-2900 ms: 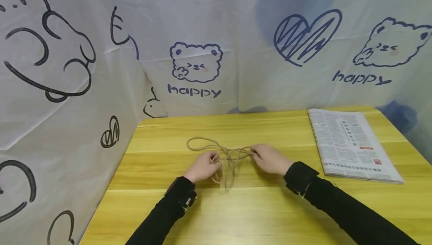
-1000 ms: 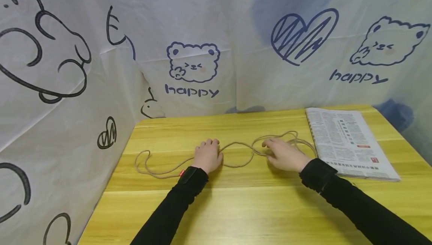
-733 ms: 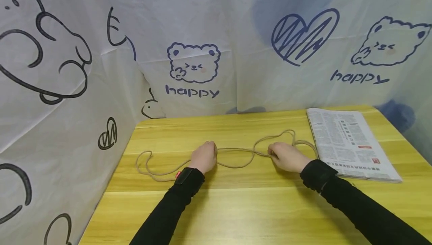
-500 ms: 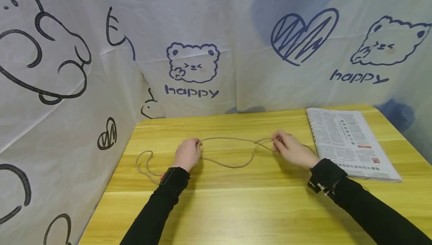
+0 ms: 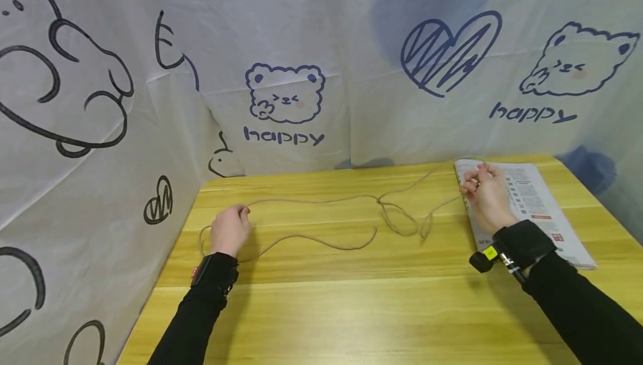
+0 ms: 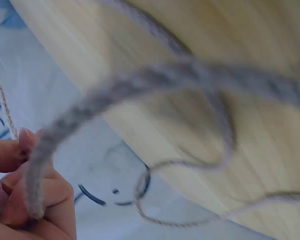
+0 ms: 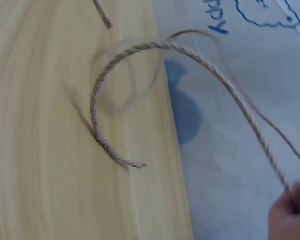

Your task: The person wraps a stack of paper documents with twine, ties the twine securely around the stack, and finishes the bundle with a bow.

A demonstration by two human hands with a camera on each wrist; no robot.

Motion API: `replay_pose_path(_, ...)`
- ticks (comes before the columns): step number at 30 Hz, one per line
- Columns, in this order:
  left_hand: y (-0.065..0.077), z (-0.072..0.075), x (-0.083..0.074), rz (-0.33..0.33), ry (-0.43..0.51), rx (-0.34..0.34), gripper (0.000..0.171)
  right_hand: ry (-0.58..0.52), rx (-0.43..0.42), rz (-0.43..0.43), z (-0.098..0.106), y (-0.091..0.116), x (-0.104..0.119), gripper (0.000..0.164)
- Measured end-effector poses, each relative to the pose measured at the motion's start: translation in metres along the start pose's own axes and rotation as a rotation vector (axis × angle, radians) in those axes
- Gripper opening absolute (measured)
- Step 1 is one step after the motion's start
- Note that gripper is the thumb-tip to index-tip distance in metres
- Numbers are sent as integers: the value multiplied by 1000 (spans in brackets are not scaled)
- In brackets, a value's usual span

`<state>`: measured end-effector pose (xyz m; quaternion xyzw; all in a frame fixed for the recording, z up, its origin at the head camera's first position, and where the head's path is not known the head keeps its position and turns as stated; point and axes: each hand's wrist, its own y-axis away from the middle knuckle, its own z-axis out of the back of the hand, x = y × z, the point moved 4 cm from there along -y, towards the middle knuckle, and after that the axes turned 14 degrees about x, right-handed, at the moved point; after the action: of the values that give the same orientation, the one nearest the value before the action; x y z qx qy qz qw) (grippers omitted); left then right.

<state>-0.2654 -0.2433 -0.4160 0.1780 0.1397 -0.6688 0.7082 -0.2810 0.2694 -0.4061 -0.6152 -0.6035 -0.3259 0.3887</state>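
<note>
A pale cloth (image 5: 351, 35) stands behind the far edge of the table (image 5: 341, 315) and along its left side, "happy" legible twice under its printed bear faces. The table's near half spreads wide between the sleeves, giving room toward the person. A folded newspaper (image 5: 545, 203) lies at the far right, its print too small to read. The thin rope (image 5: 321, 202) spans the table's far half, partly lifted and crossing itself mid-span. The left hand (image 5: 230, 231) pinches it near the left edge; the right hand's (image 5: 486, 197) fingers grasp it over the newspaper. A small red tag (image 5: 195, 271) shows at the left wrist.
</note>
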Motion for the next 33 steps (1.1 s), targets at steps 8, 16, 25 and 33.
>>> replay_pose_path(8, 7, 13, 25, 107, -23, -11, 33, -140, -514, 131, 31, 4, 6, 12)
replay_pose_path(16, 15, 12, 39, 172, -114, 80, 36, 387, -523, -53, 39, 9, 9, 22)
replay_pose_path(25, 5, -15, -6, -43, -178, 31, 46, 1281, 18, 285, -26, 8, -28, 75)
replay_pose_path(33, -7, -72, -50, -234, -204, 294, 44, 1583, 601, -20, -67, 5, -95, 68)
